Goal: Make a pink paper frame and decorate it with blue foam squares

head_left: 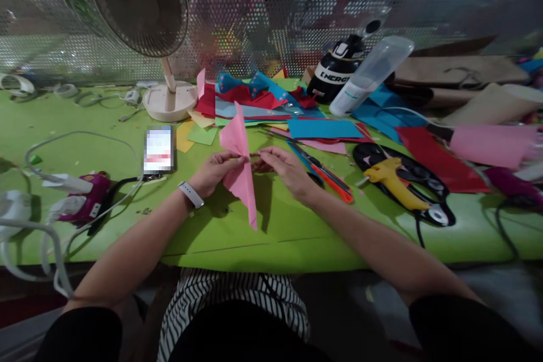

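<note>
A pink sheet of paper (240, 181), folded or gathered at its middle, stands on edge above the green table. My left hand (220, 169) pinches it near the centre, thumb pressed on the fold. On the other side, my right hand (284, 169) has its fingers drawn together close to the same spot; what lies between these fingertips is too small to make out. A red-handled utility knife (328, 176) lies just right of my right hand, with dark scissors or a similar tool beside it, partly hidden.
A yellow glue gun (394, 181) rests on a black stand at right. Coloured paper sheets (322, 129), a black bottle (335, 73) and a clear bottle (373, 73) lie behind. A fan (169, 100), a phone (158, 149) and a purple power strip (87, 198) with cables occupy the left.
</note>
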### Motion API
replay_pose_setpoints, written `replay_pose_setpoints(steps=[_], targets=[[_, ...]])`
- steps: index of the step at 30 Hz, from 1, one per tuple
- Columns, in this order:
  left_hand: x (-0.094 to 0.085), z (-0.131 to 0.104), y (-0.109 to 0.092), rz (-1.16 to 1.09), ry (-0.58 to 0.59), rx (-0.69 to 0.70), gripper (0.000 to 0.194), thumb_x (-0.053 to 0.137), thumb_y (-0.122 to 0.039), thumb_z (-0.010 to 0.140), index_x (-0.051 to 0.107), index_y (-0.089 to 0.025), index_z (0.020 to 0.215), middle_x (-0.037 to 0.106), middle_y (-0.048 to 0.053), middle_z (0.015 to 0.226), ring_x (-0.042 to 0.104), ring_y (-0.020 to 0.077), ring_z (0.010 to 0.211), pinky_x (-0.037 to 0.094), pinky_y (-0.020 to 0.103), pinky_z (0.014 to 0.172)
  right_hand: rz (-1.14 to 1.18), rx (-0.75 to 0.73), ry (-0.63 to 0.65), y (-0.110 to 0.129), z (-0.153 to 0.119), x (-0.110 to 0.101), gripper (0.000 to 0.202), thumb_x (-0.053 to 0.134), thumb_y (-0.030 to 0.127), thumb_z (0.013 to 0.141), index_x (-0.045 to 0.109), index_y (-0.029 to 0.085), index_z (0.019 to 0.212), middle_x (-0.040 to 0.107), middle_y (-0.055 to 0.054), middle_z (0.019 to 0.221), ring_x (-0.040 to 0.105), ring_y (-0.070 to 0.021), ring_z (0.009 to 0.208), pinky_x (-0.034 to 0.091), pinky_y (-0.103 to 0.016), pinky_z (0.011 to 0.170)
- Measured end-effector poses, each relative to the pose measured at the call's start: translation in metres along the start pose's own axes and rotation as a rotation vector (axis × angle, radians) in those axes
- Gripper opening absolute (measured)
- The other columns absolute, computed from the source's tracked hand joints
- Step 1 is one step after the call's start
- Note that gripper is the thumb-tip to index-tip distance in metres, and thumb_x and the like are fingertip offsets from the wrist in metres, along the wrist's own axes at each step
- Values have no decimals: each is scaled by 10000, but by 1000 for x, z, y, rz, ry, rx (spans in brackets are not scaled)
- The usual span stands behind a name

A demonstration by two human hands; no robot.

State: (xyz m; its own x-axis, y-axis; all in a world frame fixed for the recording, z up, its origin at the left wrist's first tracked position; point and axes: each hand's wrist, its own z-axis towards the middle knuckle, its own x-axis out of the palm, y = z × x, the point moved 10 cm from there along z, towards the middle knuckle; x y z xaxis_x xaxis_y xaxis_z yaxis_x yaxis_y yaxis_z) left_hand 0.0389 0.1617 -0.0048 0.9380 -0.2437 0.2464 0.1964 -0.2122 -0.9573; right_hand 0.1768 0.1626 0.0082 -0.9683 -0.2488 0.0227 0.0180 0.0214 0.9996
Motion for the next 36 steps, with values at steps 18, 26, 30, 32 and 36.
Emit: replay_pose_setpoints(steps=[18,26,30,32,36], targets=[[34,-10,19,331,262,-10,259,711,-404,773,745,-148,796,700,42,744,570,108,616,453,272,616,324,198,69,-27,-6,24,329,907,284,462,732,194,726,709,14,678,645,-149,699,519,-310,741],[52,-16,8,482,349,54,272,669,-354,808,687,-138,642,594,-10,601,467,75,524,392,240,545,428,198,-52,-27,-8,18,282,895,260,483,714,189,688,711,5,684,662,-153,710,547,-312,751],[54,-18,7,534,388,75,378,662,-391,811,585,-147,532,475,-37,511,395,74,500,375,254,545,385,209,20,-29,-8,24,294,884,311,533,702,180,723,721,-19,729,674,-176,739,560,-326,726],[56,-18,6,518,404,98,340,656,-374,816,602,-149,567,503,-25,546,435,89,545,410,278,607,356,219,41,-30,-9,24,295,876,335,550,699,182,729,723,-28,737,680,-192,767,564,-341,725],[55,-17,2,528,385,158,353,666,-328,810,571,-162,514,457,-37,511,435,95,559,435,322,717,377,197,-3,-27,-9,18,289,861,360,564,697,201,741,729,-29,753,683,-198,792,571,-328,692]])
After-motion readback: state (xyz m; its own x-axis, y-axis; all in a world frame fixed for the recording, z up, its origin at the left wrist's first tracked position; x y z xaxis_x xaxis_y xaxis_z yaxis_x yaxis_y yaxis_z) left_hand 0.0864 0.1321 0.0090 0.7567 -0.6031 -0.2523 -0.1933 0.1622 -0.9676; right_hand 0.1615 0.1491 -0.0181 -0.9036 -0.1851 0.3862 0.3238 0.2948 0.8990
